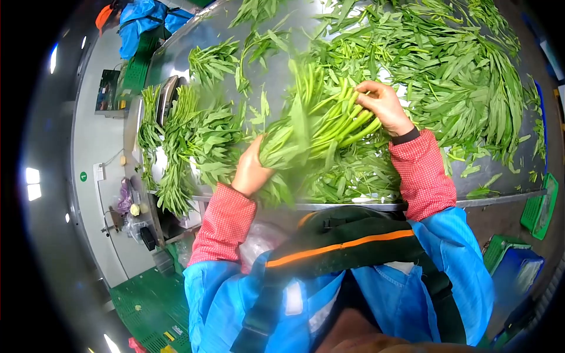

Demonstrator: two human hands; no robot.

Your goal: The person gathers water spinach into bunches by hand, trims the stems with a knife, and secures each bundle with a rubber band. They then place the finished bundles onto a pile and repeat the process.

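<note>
A loose bunch of water spinach [335,120], with long narrow leaves and pale green stems, is held between both hands above the metal table. My left hand [253,167] is closed around its leafy end, at the near left. At the cut stem ends, my right hand [385,106] pinches some stems between thumb and fingers. More loose leaves lie beneath the bunch. To the right spreads a large pile of the same greens [459,88]. Sorted bunches [185,141] rest at the left end of the table, partly on what looks like a scale [168,100].
The metal table [176,44] has its near edge just before my body. Green crates [538,206] and a blue crate [521,267] stand low at the right. Green plastic crates [150,309] lie at the lower left. A blue bag or garment [144,26] sits at the far left corner.
</note>
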